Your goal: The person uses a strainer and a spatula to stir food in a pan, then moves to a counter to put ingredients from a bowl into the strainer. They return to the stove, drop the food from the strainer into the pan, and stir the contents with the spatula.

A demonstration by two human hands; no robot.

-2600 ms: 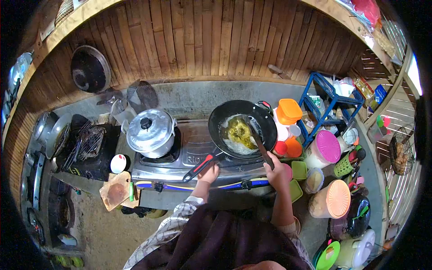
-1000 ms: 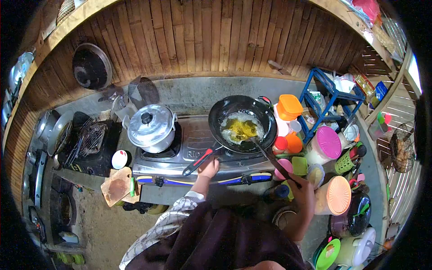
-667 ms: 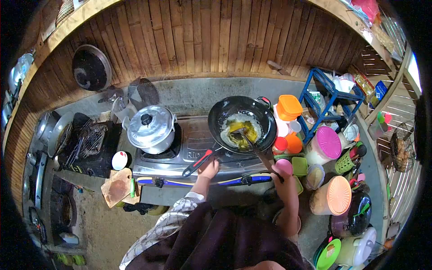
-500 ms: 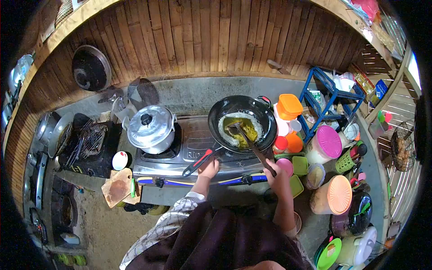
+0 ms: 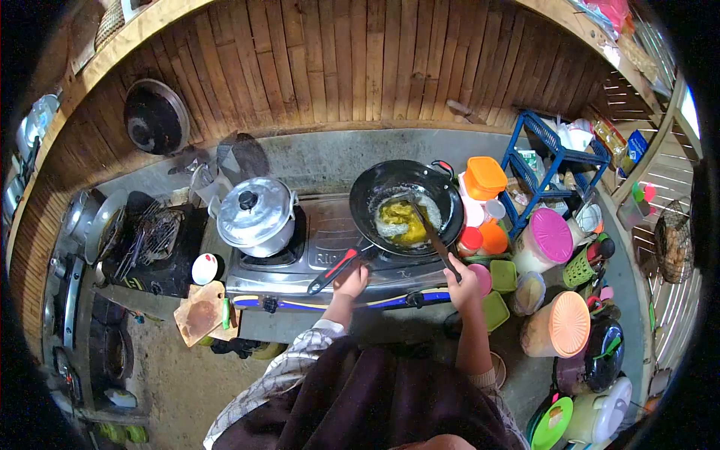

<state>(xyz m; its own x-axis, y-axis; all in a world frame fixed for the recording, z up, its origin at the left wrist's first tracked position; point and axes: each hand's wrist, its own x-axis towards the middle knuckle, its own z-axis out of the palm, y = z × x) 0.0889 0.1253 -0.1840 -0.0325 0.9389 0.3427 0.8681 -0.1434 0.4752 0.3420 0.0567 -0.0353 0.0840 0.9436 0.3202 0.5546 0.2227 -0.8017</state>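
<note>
On the stove's right side stands a black wok (image 5: 367, 195) holding bubbling oil and a yellow-green food (image 5: 403, 222). My right hand (image 5: 463, 285) is closed round the dark handle of a spatula (image 5: 433, 238), whose head rests in the food. Beside the wok's red and black handle (image 5: 334, 271), my left hand (image 5: 351, 282) is at the stove's front edge; whether its fingers hold anything is hard to make out. A lidded silver pot (image 5: 255, 217) stands on the stove (image 5: 322, 225) at the left.
Right of the stove are orange, pink and green containers (image 5: 566, 324) and a blue rack (image 5: 559, 154). At the left are a blackened grill stove (image 5: 154, 247), a white bowl (image 5: 204, 268) and a cutting board (image 5: 201, 315) with a green-handled knife (image 5: 226, 313).
The spatula head has moved slightly to the right in the wok, and the food looks folded and bunched up where it lay flatter before. The view has shifted a little.
</note>
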